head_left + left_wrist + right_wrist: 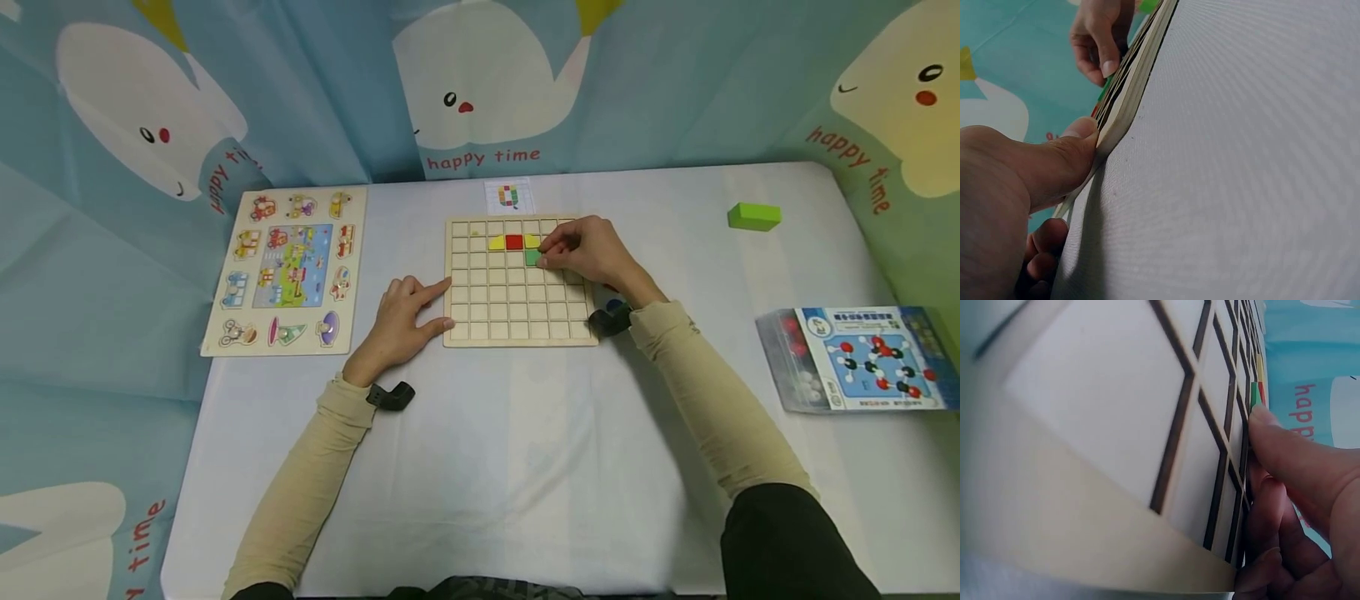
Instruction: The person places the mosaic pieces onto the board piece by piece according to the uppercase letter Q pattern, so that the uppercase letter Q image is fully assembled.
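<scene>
A wooden grid board (483, 329) lies on the white table in the head view. In one of its upper rows sit a red tile (513, 242) and two yellow tiles, the left yellow tile (497, 243) with a slanted side. My right hand (592, 250) pinches a green tile (532, 258) between thumb and fingertips, at a cell just below the right yellow tile (531, 241). On the board's left edge rest the extended thumb and index finger of my left hand (401, 325). The left wrist view shows that thumb (1066, 153) against the wooden rim.
A small card (508, 197) with a coloured tile pattern lies behind the board. To the left is a knobbed picture puzzle (213, 333). On the right are a green block (753, 217) and a clear box of molecule-model parts (862, 358). A printed blue curtain (315, 100) surrounds the table.
</scene>
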`<state>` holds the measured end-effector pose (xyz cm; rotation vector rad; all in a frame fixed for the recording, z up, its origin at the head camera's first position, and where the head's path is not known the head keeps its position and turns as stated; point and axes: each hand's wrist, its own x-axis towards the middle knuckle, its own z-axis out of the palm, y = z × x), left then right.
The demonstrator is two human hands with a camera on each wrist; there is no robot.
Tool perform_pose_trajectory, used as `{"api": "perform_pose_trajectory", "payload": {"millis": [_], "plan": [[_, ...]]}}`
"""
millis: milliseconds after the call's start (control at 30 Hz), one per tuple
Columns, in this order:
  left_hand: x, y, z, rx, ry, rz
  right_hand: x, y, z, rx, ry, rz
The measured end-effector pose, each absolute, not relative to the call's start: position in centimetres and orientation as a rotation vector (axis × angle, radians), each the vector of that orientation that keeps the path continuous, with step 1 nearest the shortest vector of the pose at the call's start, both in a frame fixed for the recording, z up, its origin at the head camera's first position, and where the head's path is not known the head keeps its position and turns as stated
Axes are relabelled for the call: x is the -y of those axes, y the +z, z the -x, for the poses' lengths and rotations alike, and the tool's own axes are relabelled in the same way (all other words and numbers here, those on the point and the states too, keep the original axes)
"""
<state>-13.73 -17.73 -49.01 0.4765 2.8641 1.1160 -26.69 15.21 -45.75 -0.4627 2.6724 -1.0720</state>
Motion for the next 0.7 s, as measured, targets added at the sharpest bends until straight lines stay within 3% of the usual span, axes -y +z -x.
{"api": "perform_pose_trajectory", "payload": {"millis": [700], "plan": [[17.73,-49.00,13.70,-2.856,1.127,-0.472,-15.03,-45.67,26.39,-2.692,-1.047,0.483]]}}
